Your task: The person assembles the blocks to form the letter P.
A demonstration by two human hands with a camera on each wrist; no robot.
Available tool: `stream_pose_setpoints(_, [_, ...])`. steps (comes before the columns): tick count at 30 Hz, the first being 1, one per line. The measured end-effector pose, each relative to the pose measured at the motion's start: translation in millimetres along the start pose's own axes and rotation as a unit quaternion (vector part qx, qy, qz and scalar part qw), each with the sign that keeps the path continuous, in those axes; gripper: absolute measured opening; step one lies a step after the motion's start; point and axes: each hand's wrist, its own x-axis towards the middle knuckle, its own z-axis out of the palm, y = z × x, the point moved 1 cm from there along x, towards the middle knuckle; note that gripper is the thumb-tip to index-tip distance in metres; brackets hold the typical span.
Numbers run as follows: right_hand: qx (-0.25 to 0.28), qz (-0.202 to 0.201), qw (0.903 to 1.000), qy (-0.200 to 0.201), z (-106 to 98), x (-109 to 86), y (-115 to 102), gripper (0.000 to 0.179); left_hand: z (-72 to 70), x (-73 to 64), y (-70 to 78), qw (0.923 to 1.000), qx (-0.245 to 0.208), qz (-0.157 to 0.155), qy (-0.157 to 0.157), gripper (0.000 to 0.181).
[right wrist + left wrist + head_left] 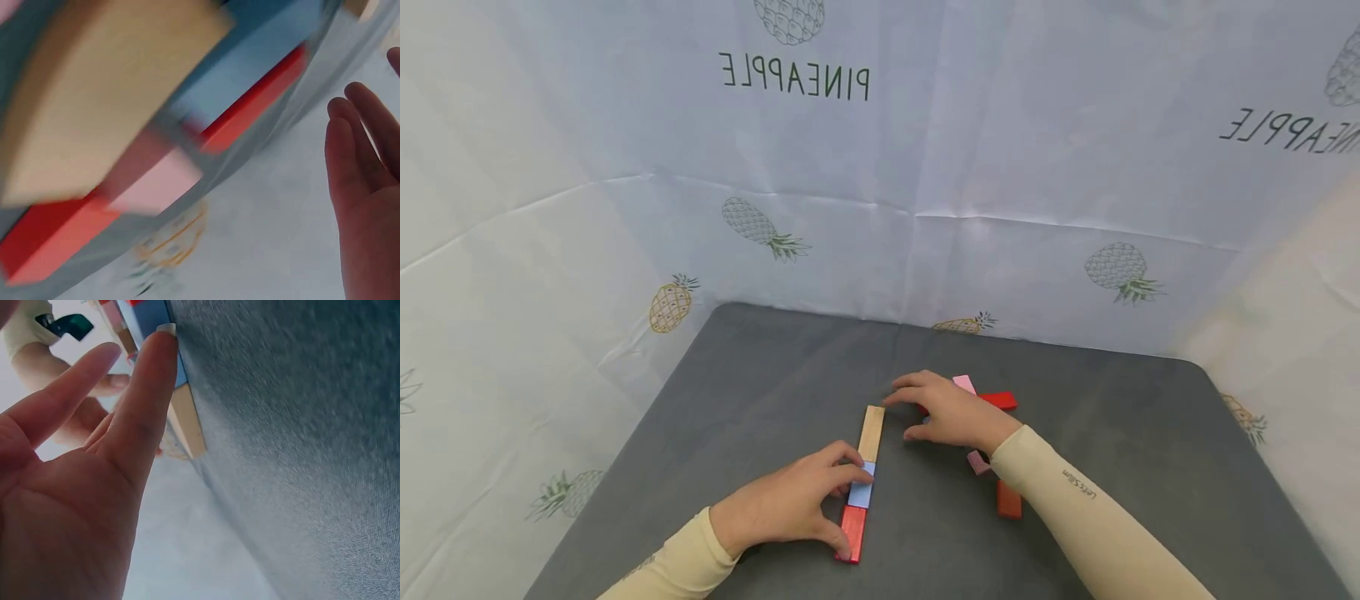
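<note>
Three blocks lie end to end in a straight row on the table: a plain wooden block (871,433), a blue block (861,495) and a red block (853,529). Over the row's near part is my left hand (797,500), its thumb at the red block's near end and its fingers extended over the blue block. One fingertip meets the blue block (152,317) in the left wrist view. My right hand (958,412) hovers right of the row's far end, fingers loosely spread, nothing held. It partly hides a loose group of blocks, including a pink block (964,384) and a red block (1000,401).
Near the right forearm lie a small dusty-pink block (977,462) and an orange-red block (1009,500), partly covered by the sleeve. The dark grey table (760,375) meets a white pineapple-print curtain (850,150) at its back and sides.
</note>
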Motion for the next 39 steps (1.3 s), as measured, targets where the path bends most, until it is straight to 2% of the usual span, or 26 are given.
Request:
stream_pose_setpoints(10, [0.024, 0.089, 0.9933, 0.069, -16, -48.2, 50, 0.043, -4.5, 10.5, -3.9, 0.9998, -0.005, -0.019, -0.002, 0.075])
stream_pose_setpoints(17, [0.016, 0.136, 0.9857, 0.099, -20, -72.3, 67, 0.041, -3.9, 15.3, -2.8, 0.9997, -0.010, -0.023, 0.004, 0.073])
stream_pose_setpoints(24, [-0.006, 0.159, 0.9813, 0.108, -16, -110.6, 62, 0.036, -2.6, 19.9, -2.3, 0.9994, -0.018, -0.028, 0.005, 0.070])
stream_pose_setpoints(27, [-0.013, 0.156, 0.9812, 0.113, -12, -129.4, 54, 0.033, -2.5, 20.1, -2.7, 0.9994, -0.015, -0.030, 0.007, 0.070])
stream_pose_setpoints(31, [-0.013, 0.163, 0.9812, 0.103, -2, -152.1, 43, 0.039, -2.2, 20.1, -3.2, 0.9991, -0.020, -0.036, 0.001, 0.071])
stream_pose_setpoints(35, [-0.011, 0.167, 0.9822, 0.085, 8, -166.4, 36, 0.049, -1.7, 19.4, -4.2, 0.9989, -0.025, -0.039, 0.000, 0.071])
stream_pose_setpoints(39, [-0.014, 0.163, 0.9828, 0.087, 15, -172.2, 33, 0.052, -0.8, 19.8, -4.3, 0.9990, -0.027, -0.034, 0.003, 0.071])
